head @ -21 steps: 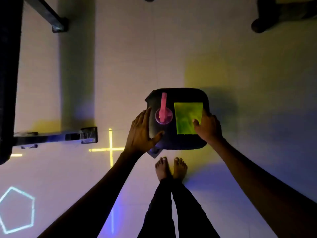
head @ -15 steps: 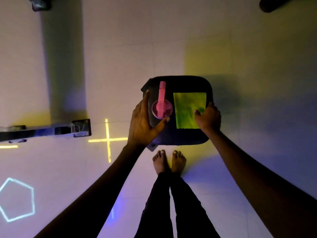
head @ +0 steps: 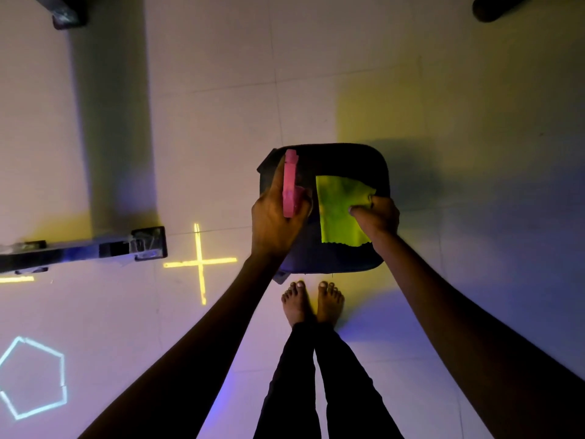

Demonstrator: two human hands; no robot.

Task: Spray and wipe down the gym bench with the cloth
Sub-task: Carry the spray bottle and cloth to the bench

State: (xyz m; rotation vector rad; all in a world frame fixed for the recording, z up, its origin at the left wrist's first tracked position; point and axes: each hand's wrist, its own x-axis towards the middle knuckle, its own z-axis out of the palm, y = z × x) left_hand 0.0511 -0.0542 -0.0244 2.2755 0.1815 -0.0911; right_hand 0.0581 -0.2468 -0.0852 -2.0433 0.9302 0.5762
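Observation:
A dark padded gym bench seat (head: 335,258) stands on the floor right in front of my bare feet. My left hand (head: 273,217) is wrapped around a pink spray bottle (head: 290,185), its nozzle pointing away from me over the seat's left side. A yellow-green cloth (head: 337,210) lies flat on the seat's right half. My right hand (head: 376,217) pinches the cloth's right edge, which is lifted and crumpled there.
A dark metal frame foot (head: 136,243) reaches in from the left on the pale tiled floor. Another frame foot (head: 68,14) sits at the top left, and a dark object (head: 493,7) at the top right. A yellow cross (head: 200,263) and a blue pentagon (head: 31,377) glow on the floor.
My left hand moved from the seat's edge and closed around the spray bottle. My right hand went from resting beside the cloth to pinching its right edge.

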